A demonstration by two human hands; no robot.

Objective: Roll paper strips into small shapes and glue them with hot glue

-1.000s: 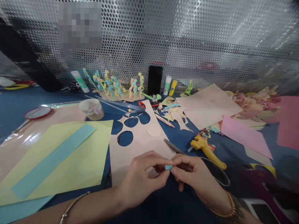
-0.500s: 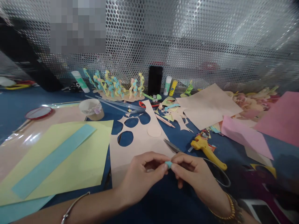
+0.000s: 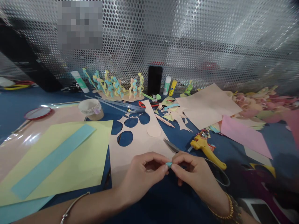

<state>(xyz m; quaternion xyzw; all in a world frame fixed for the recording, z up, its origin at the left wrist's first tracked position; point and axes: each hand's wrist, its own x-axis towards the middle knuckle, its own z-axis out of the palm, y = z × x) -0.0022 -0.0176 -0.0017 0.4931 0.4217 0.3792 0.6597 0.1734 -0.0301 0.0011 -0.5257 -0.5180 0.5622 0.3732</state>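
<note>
Between the fingertips of both hands is a small folded piece of blue paper (image 3: 168,164). My left hand (image 3: 146,174) pinches its left side with thumb and forefinger, and my right hand (image 3: 195,174) pinches the right side. Just behind the right fingers lie scissors (image 3: 171,145), their blades pointing away to the left and their handles partly hidden by that hand. Under and beyond the left hand spreads a pale pink paper sheet (image 3: 140,149) with several round holes cut out. A loose pale paper circle (image 3: 153,130) rests on it.
Left are a yellow-green sheet (image 3: 93,161) with a blue paper strip (image 3: 53,161) on top and a small cup (image 3: 91,109). A yellow glue gun (image 3: 207,151) lies right. Behind stand curled paper strips (image 3: 112,85), a black phone (image 3: 155,80) and glue sticks (image 3: 167,85).
The blue paper piece has tilted slightly and looks narrower between the fingers. Both hands stay in nearly the same place. At far right, the dark pink sheet has shifted right, mostly out of view.
</note>
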